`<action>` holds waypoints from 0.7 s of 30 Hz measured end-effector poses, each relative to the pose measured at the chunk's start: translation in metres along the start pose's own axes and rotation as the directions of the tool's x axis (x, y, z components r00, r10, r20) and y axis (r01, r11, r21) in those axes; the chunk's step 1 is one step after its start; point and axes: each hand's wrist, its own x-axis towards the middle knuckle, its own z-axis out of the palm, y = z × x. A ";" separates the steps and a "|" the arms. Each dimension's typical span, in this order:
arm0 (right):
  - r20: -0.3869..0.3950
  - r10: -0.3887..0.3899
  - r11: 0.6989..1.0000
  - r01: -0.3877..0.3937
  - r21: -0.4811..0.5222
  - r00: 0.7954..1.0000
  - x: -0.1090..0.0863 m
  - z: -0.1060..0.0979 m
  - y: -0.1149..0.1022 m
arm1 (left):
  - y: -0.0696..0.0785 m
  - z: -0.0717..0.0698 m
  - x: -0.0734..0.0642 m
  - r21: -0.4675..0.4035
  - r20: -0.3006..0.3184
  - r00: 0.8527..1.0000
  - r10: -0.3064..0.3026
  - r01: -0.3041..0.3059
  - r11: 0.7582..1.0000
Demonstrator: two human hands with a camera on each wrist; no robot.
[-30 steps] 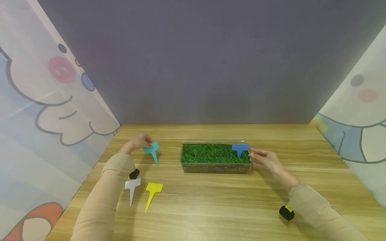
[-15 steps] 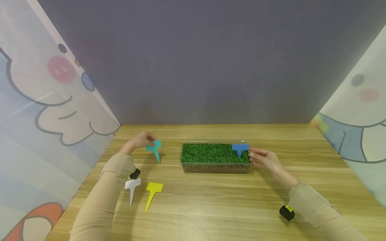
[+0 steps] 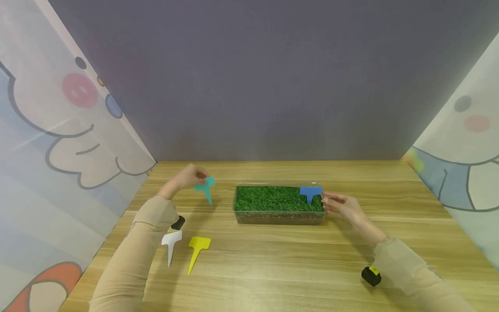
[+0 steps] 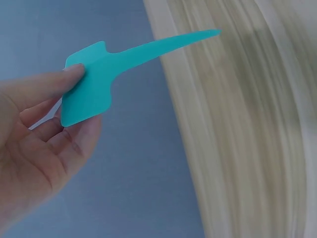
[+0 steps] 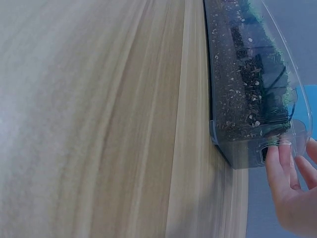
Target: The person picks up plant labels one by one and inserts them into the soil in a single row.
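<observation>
My left hand [image 3: 189,177] pinches the head of a teal T-shaped plant label [image 3: 206,183] between thumb and fingers, its pointed stem hanging above the table. In the left wrist view the thumb lies over the flat face of the label [image 4: 89,89]. A clear planter box [image 3: 280,219] of soil and green grass stands mid-table, with a blue plant label [image 3: 310,191] upright in the grass near its right end. My right hand [image 3: 347,208] touches that right end with fairly straight fingers; the right wrist view shows fingertips against the box's end wall [image 5: 242,153].
A white plant label [image 3: 170,245] and a yellow plant label [image 3: 199,250] lie on the wooden table [image 3: 273,268] at the left front. A grey wall [image 3: 273,86] rises behind the table, and printed panels stand at both sides.
My left hand has carried the teal plant label to the right and a little farther back, raising it slightly. The right hand has stayed at the planter's end.
</observation>
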 end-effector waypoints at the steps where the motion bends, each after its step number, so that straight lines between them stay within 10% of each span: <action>1: 0.001 0.000 1.000 0.000 0.000 1.000 0.000 0.000 0.000 | 0.002 0.000 0.000 0.000 -0.001 1.000 -0.001 0.001 1.000; 21: 0.046 -0.030 0.995 0.025 0.095 0.998 0.021 -0.016 0.029 | 0.046 0.002 0.011 0.042 -0.059 0.997 0.058 -0.055 0.998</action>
